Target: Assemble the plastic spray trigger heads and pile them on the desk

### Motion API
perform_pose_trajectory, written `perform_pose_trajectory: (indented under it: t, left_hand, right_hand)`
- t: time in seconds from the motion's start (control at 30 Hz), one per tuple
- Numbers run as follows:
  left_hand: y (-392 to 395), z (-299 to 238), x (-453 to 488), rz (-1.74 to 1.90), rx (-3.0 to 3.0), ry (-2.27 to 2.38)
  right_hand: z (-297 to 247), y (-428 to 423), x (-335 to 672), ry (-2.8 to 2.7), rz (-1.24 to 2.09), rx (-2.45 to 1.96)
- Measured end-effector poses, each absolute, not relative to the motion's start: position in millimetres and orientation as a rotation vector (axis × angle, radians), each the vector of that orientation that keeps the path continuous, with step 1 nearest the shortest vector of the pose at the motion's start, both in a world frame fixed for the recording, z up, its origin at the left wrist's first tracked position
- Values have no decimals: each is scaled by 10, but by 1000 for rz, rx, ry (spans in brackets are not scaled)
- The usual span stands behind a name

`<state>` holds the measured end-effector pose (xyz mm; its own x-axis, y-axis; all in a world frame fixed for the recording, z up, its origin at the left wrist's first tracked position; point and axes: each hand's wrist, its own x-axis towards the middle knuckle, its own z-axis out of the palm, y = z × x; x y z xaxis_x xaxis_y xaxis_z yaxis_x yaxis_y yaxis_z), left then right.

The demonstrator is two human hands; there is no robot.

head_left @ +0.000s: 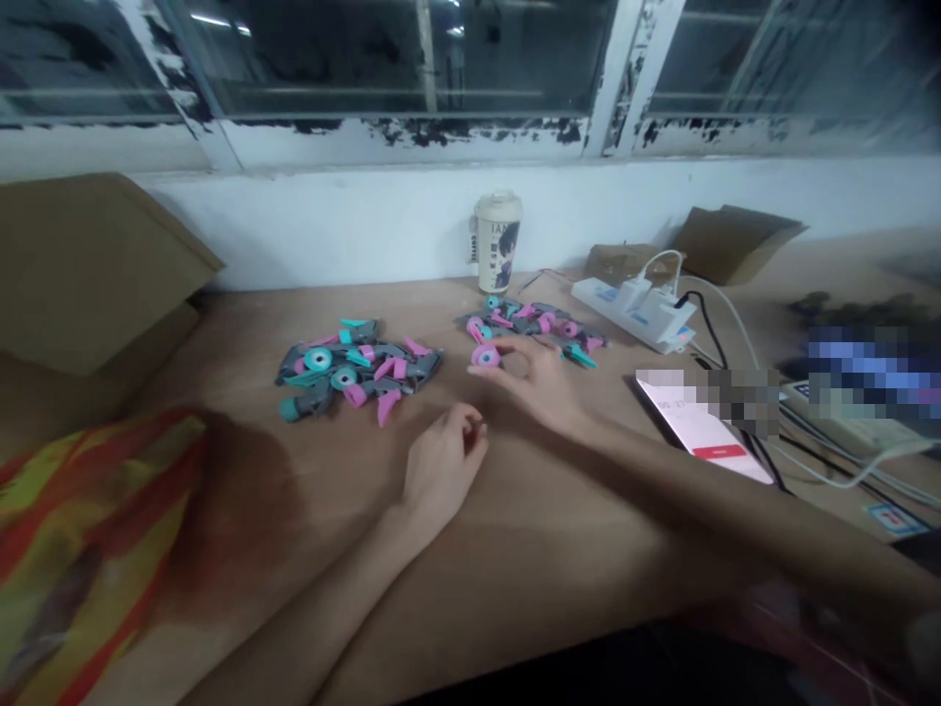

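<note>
Brown tabletop (559,564) stretching below windows (389,59) | right hand (548,384) pinching pink wheel (485,358), right pile's (525,316) near-left edge | left hand (443,459) curling, contents unclear | wheel likely handling light, stiff; best gripping rim (476,354)

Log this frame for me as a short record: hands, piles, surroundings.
Left hand: loosely curled, no held thing visible
Right hand: thumb and finger on a pink round part; lifted or not, unclear
Left pile: gray, pink, teal parts
Right pile: similar colors
Behind right pile: lidded cup
Right side: white power strip, lit phone
Left side: cardboard, red-and-yellow material
</note>
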<state>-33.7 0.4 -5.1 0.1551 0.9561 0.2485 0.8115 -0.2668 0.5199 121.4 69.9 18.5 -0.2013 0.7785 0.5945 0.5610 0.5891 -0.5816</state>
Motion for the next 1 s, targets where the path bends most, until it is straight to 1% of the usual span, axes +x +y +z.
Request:
perform_pose_trajectory:
  t: [0.1,0.23,0.37,0.47,0.63,0.83,1.0]
  left_hand:
    - [-24,-49,-313,769,2193,1735]
    - [-47,-48,-292,800,2277,1769]
    - [-59,-55,-270,658,2446,1843]
    - [-73,-65,-252,592,2465,1841]
    - [-89,-87,-242,655,2467,1792]
    - [-85,-106,-244,731,2481,1712]
    - [-72,-123,-247,777,2483,1683]
  right_hand:
    - [354,999,836,-1903,231,-1105]
    - [457,1241,242,-2120,39,-1125]
    - [420,1206,-163,-2431,-41,-1086]
    - [380,1119,-203,-2503,-23,-1074]
    - [376,1146,213,-2521,-62,-965]
    - [392,1363,1284,-2497,-192,-1196]
    - [323,1363,2155,-2526,-268,-1305]
